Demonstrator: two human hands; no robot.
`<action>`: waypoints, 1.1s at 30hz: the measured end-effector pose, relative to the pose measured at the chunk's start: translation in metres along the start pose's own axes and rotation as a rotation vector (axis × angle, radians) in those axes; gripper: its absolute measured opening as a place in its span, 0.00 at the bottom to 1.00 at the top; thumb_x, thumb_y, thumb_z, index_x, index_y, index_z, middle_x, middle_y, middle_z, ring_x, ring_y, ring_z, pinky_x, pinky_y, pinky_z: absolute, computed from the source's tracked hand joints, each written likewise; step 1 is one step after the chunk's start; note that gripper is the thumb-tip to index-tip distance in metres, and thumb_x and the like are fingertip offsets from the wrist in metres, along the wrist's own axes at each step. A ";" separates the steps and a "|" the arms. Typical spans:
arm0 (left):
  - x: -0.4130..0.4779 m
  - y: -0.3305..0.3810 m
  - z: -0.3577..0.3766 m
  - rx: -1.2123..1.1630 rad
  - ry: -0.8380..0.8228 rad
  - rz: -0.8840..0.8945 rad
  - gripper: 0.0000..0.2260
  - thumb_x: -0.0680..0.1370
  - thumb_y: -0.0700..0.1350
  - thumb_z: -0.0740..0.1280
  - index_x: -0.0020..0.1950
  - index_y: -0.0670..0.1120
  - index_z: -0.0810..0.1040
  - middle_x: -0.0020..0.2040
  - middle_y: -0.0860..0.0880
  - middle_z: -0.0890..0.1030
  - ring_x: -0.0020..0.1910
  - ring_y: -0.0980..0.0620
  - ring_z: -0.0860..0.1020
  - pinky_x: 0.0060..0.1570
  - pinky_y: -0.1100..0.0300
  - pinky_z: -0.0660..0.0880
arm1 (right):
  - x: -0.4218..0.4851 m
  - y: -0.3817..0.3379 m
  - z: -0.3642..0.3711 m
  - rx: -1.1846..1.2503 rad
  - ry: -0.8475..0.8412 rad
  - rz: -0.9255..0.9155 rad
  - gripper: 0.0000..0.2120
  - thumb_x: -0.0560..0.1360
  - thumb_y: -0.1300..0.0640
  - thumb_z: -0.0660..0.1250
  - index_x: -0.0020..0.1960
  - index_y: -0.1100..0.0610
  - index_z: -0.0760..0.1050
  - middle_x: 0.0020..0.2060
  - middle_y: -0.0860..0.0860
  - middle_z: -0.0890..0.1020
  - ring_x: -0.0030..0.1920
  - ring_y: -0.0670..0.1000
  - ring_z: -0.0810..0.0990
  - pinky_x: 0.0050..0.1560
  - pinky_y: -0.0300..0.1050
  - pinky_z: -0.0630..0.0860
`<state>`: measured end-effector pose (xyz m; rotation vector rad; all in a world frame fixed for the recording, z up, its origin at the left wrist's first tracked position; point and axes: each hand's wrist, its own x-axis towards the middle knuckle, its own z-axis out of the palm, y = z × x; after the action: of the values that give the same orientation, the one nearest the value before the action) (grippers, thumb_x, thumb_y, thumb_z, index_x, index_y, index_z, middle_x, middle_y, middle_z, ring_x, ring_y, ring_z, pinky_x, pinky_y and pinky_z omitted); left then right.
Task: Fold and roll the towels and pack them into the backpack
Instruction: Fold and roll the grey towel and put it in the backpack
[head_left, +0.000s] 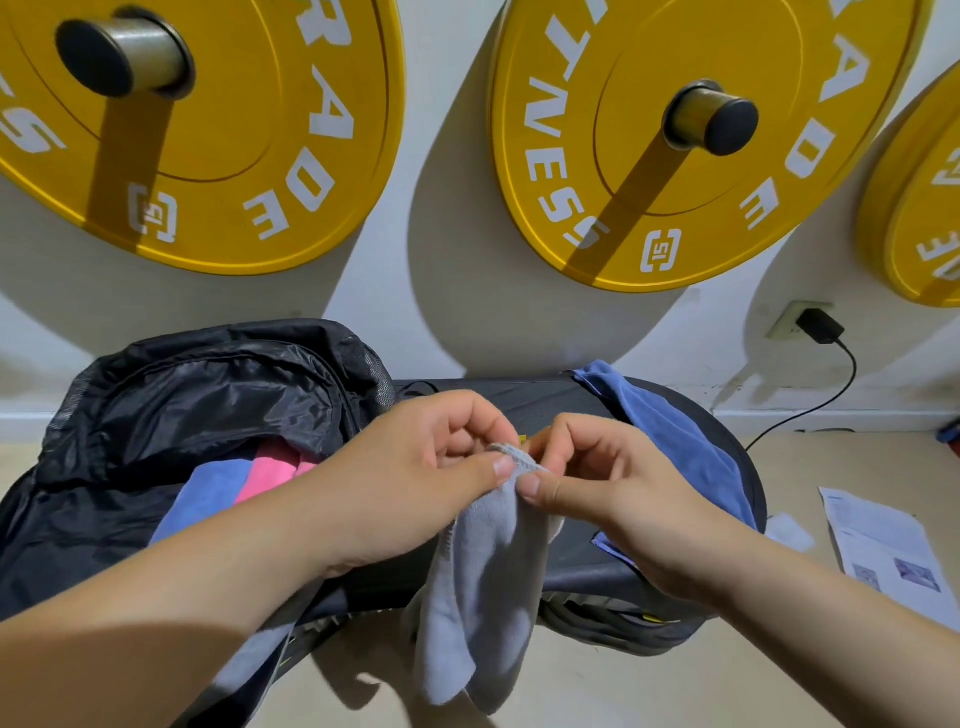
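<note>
A light grey towel hangs down in front of a dark bench. My left hand and my right hand both pinch its top edge between thumb and fingers, close together. The black backpack lies open at the left on the bench. A rolled blue towel and a pink towel sit inside it. Another blue towel is draped over the right end of the bench, behind my right hand.
Yellow weight plates hang on pegs on the white wall behind the bench. A black charger is plugged into a wall socket, its cable running down to the floor. Printed paper sheets lie on the floor at right.
</note>
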<state>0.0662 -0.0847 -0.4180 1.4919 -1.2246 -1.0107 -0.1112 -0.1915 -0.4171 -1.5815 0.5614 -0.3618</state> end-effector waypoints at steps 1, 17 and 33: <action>0.000 -0.001 0.000 -0.010 0.003 -0.002 0.06 0.78 0.39 0.70 0.51 0.49 0.81 0.46 0.43 0.85 0.43 0.55 0.80 0.47 0.59 0.76 | 0.001 0.001 -0.001 0.035 0.030 0.011 0.11 0.74 0.71 0.72 0.39 0.67 0.71 0.37 0.50 0.84 0.39 0.46 0.80 0.43 0.38 0.74; 0.004 -0.002 0.008 -0.122 0.074 -0.066 0.03 0.74 0.36 0.76 0.45 0.42 0.83 0.40 0.46 0.85 0.38 0.56 0.80 0.42 0.67 0.76 | 0.005 0.008 -0.006 0.103 0.186 0.022 0.06 0.70 0.74 0.74 0.42 0.65 0.82 0.41 0.64 0.85 0.42 0.54 0.82 0.47 0.43 0.80; 0.014 0.008 -0.027 0.291 0.623 0.088 0.08 0.79 0.37 0.68 0.50 0.49 0.84 0.34 0.59 0.80 0.31 0.64 0.76 0.34 0.77 0.70 | 0.005 0.036 -0.021 -0.529 0.005 0.262 0.11 0.73 0.50 0.70 0.49 0.58 0.79 0.42 0.56 0.84 0.42 0.52 0.83 0.52 0.61 0.82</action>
<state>0.0924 -0.0954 -0.4044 1.7775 -0.9880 -0.2644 -0.1232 -0.2122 -0.4509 -1.9783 0.9091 -0.0139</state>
